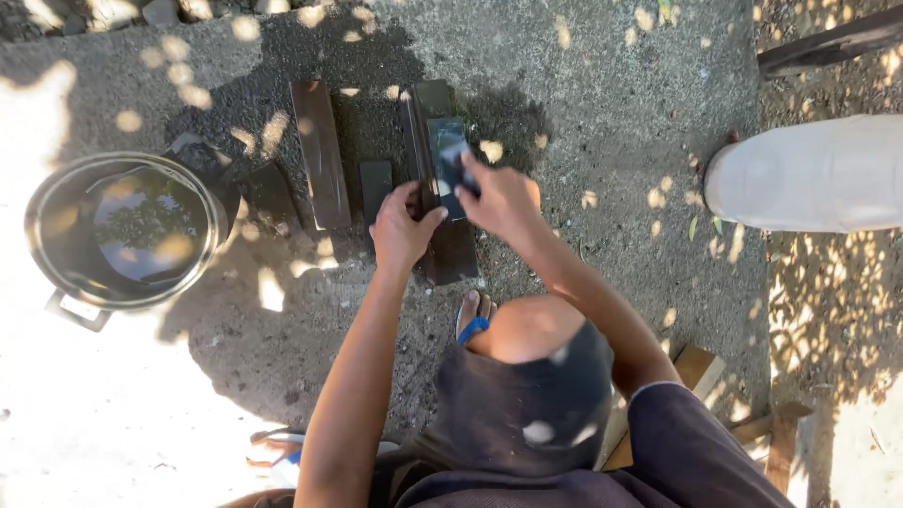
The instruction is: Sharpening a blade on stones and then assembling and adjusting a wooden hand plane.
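Centrally, the left hand (403,226) grips a dark stone slab (442,235). The right hand (503,199) clasps a flat blade (448,158) against it. A water-filled pot (127,230) sits at left.

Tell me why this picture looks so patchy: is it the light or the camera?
Head view: it is the light, dappled sun through leaves. The lower left ground is washed out white; the hands and the dark blade sit in shade; the water in the pot mirrors tree branches. Focus looks fairly sharp.

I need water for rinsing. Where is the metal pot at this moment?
In the head view, the metal pot stands on the concrete ground at the far left, left of the dark stone slabs and the left hand.
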